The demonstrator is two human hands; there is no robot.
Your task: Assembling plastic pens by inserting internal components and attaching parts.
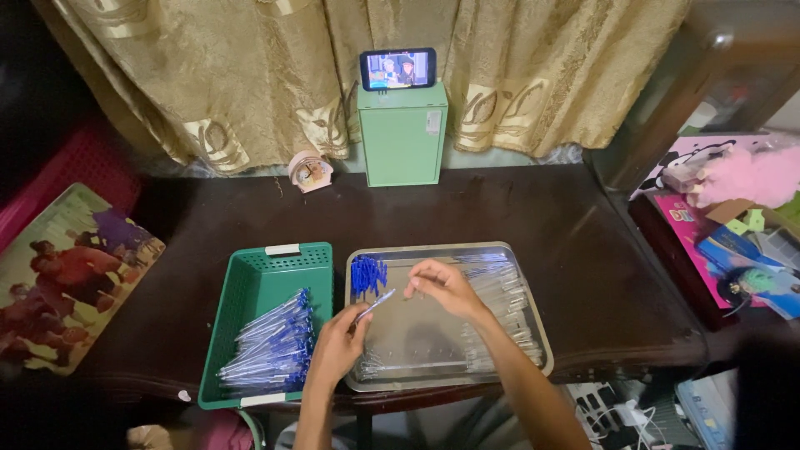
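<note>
A dark wooden tabletop (575, 250) carries a green plastic basket (250, 287) near its front edge, a metal tray (533, 325) just beside it, and along the back edge a green box (402, 133) and a small clock (310, 171).

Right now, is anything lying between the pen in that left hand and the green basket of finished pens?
Nothing visible does. The left hand holds a clear blue-tipped pen over the left edge of the metal tray, right beside the green plastic basket; only the two rims lie between.
</note>
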